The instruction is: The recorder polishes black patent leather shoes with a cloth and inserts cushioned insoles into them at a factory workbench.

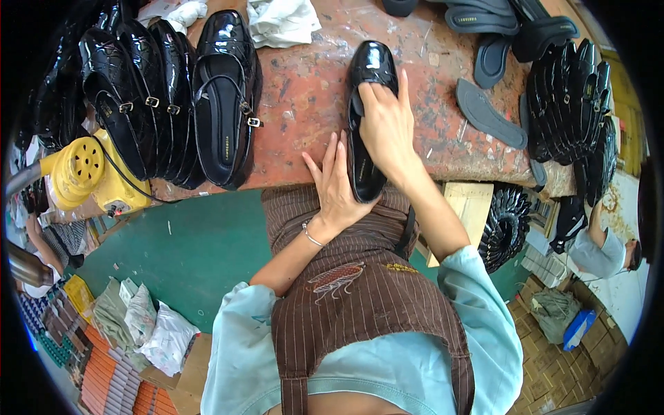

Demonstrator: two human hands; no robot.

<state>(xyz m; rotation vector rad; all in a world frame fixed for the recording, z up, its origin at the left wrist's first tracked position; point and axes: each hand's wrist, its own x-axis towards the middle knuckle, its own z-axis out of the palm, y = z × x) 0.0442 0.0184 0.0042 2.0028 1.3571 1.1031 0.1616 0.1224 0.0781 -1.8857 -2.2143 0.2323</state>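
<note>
A glossy black shoe (pixel 373 63) lies near the table's front edge, toe pointing away from me. My right hand (pixel 387 128) reaches into its opening. Several fingertips are hidden inside the toe end, while one finger stretches along the outer right side. At the heel, my left hand (pixel 333 183) holds the shoe, its fingers along the left side; its thumb is mostly hidden by the heel. Inside the shoe, the black insole (pixel 365 169) shows near the heel. To the left stands another black shoe (pixel 225 104) with thin buckled straps.
Several black buckled shoes (pixel 142 90) are lined up at left, beside a yellow lamp-like device (pixel 77 169) with a cord. White cloth (pixel 282 21) lies at the back. Grey insoles (pixel 491 114), dark soles (pixel 484 21) and stacked shoes (pixel 567 104) occupy the right. Another person (pixel 602 245) sits far right.
</note>
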